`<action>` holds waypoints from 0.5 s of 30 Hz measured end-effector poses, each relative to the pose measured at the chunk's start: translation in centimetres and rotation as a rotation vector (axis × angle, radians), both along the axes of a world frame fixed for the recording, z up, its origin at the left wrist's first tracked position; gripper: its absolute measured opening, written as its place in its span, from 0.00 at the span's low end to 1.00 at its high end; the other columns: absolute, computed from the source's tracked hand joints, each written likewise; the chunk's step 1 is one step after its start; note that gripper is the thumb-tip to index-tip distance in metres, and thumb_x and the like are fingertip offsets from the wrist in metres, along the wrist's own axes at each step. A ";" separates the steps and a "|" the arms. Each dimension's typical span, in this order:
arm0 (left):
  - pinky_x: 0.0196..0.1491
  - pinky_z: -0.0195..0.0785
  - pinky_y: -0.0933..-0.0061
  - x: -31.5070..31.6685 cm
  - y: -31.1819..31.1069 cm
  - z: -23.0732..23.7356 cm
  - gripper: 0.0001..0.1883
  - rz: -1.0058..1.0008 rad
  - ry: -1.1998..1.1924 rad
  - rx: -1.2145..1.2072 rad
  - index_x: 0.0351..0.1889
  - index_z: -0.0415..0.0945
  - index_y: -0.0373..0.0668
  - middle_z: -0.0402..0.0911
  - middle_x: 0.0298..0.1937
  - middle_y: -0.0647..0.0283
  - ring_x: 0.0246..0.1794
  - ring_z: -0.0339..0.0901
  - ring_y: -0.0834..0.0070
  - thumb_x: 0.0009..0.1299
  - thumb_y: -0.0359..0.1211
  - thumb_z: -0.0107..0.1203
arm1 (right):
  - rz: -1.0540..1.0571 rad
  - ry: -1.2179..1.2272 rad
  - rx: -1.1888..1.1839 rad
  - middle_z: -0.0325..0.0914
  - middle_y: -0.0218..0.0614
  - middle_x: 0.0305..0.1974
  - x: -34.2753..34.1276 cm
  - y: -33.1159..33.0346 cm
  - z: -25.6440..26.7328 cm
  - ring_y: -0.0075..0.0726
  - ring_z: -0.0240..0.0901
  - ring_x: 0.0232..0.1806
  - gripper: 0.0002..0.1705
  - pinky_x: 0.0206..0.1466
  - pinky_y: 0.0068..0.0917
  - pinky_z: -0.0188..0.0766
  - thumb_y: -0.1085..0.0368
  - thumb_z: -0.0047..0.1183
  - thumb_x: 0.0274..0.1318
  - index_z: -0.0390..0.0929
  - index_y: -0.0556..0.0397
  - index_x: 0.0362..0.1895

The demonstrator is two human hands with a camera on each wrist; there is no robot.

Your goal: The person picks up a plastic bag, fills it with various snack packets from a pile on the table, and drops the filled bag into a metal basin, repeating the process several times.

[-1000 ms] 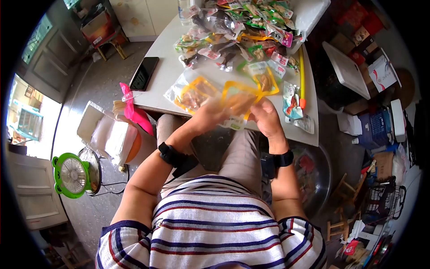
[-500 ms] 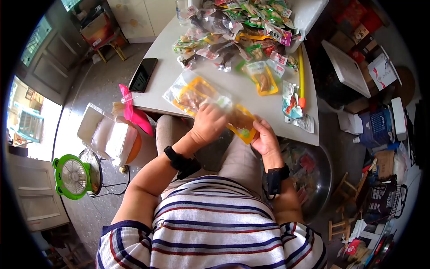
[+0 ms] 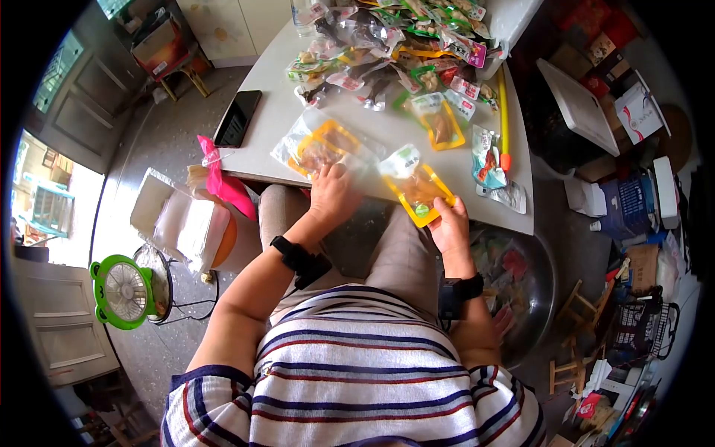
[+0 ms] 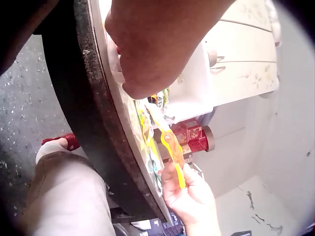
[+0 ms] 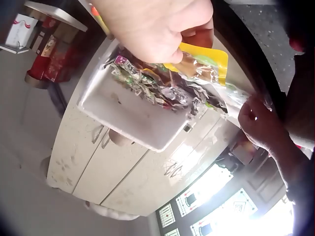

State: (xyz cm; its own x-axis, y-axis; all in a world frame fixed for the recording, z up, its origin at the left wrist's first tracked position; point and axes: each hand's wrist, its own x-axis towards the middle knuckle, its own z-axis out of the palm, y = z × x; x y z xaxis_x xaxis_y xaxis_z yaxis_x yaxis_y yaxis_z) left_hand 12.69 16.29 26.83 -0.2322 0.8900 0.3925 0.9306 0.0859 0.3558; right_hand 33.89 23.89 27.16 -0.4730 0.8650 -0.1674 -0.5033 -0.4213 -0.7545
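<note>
My right hand pinches the lower corner of a yellow-edged food packet with brown contents. The packet tilts over the table's front edge, its white printed end pointing away from me. In the right wrist view the thumb presses on the yellow border. To the left, my left hand has its fingers curled at the near edge of a clear plastic bag. Another yellow-edged packet lies in that bag. Seen from the right wrist, the left hand grips the clear plastic.
Many small snack packets are heaped at the back of the table. One yellow-edged packet, a blue-white packet and a yellow stick lie right. A phone rests left. A metal basin stands below.
The left hand has moved left from the packet to the clear bag. The right hand still holds the packet, which was between both hands and now lies flatter, its print facing up.
</note>
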 end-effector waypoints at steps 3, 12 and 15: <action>0.37 0.62 0.65 -0.1 0.6 -0.6 0.04 0.015 -0.082 0.034 0.20 0.68 0.40 0.69 0.26 0.56 0.32 0.67 0.59 0.50 0.30 0.49 | 0.059 -0.018 -0.019 0.67 0.35 0.39 0.0 0.0 -0.9 0.31 0.67 0.39 0.13 0.41 0.30 0.70 0.74 0.43 0.49 0.63 0.55 0.42; 0.34 0.62 0.64 -0.6 0.5 -0.7 0.02 -0.059 -0.141 0.107 0.19 0.67 0.39 0.69 0.26 0.56 0.31 0.66 0.58 0.51 0.27 0.47 | 0.201 -0.060 -0.005 0.66 0.33 0.40 -2.7 -0.1 -0.7 0.30 0.66 0.41 0.16 0.45 0.30 0.66 0.73 0.43 0.47 0.63 0.55 0.45; 0.35 0.62 0.65 -0.6 0.5 -1.0 0.02 -0.074 -0.108 0.124 0.19 0.66 0.39 0.69 0.28 0.58 0.31 0.66 0.60 0.50 0.27 0.48 | 0.248 -0.052 -0.011 0.66 0.36 0.41 -4.0 0.7 -0.9 0.32 0.66 0.42 0.17 0.44 0.32 0.66 0.71 0.43 0.48 0.62 0.56 0.45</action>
